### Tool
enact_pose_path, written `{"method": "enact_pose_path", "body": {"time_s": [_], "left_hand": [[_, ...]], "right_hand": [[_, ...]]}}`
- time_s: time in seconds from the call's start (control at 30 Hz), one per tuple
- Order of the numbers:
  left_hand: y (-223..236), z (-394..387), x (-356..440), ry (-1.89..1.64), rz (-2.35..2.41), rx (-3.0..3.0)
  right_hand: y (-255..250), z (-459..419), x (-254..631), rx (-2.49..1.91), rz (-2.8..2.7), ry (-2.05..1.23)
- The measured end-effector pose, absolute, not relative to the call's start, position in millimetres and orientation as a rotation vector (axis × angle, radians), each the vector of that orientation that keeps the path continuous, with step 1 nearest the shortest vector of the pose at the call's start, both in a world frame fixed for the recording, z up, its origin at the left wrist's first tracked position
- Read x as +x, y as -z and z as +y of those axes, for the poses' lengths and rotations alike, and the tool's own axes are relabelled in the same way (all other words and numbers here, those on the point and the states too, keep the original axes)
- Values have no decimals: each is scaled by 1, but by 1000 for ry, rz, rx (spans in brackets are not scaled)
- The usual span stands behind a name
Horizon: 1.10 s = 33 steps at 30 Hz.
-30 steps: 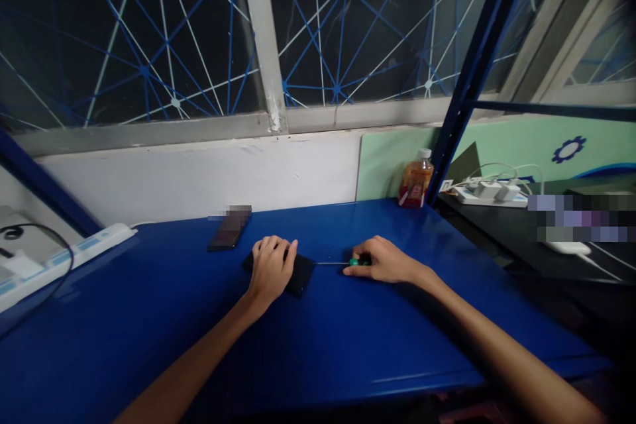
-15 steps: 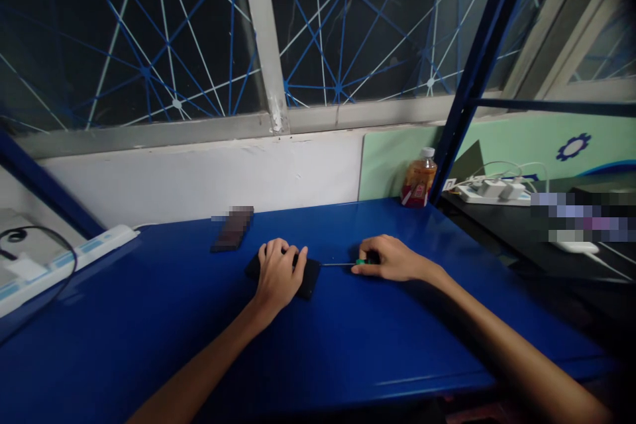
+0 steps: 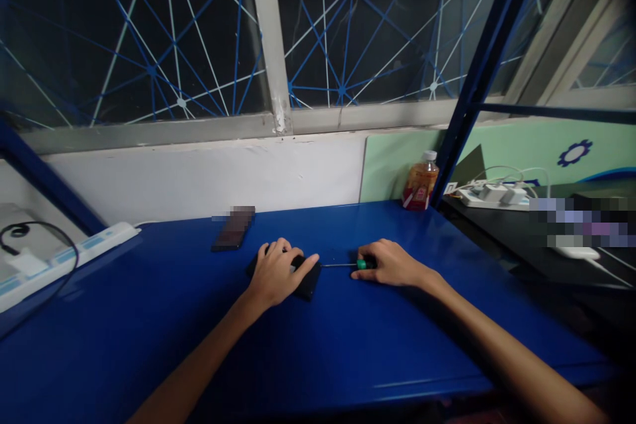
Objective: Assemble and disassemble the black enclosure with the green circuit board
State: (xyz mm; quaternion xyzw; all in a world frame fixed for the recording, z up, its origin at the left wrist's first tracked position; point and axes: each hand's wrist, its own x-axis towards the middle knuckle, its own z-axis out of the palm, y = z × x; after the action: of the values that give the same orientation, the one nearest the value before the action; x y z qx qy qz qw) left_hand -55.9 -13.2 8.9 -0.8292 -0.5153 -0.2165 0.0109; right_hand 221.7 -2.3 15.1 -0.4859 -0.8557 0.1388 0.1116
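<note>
My left hand [image 3: 275, 271] lies over a black flat rectangular object [image 3: 309, 283], with the thumb stretched out to the right and the fingers apart. A small greyish patch shows beneath that thumb; I cannot tell what it is. To the right, my right hand [image 3: 390, 263] curls loosely round the green and dark handle of a screwdriver [image 3: 362, 265]. Its thumb sits a little off the handle. The thin metal shaft lies level just above or on the blue table, pointing left, its tip at the black object's right edge.
Behind my left hand lies a dark flat device [image 3: 233, 232], partly blurred out. A power strip [image 3: 106, 242] runs along the blue table's [image 3: 318, 358] left side. A drink bottle [image 3: 421, 182] stands at the back right, by a blue post. Another power strip [image 3: 497, 195] with chargers sits beyond.
My left thumb has lifted and stretched out to the right. The right thumb and finger have parted slightly, so more of the green handle shows. The view has shifted a little.
</note>
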Motion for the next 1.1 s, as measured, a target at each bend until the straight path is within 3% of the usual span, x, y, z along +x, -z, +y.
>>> {"method": "enact_pose_path", "body": {"time_s": [0.17,0.6,1.1], "left_hand": [[-29,-8,-88,388,-1437,-3001],[-24,-8,-85,407,-1493,-2901],[-13,-8,-76,575,-1395,-2900]], "right_hand": [[-22,-6,221,-1313,-2501,-484],[-20,-4,226,-1264,-2469,-609],[-15,4,233,-1330,-2452,-419]]}}
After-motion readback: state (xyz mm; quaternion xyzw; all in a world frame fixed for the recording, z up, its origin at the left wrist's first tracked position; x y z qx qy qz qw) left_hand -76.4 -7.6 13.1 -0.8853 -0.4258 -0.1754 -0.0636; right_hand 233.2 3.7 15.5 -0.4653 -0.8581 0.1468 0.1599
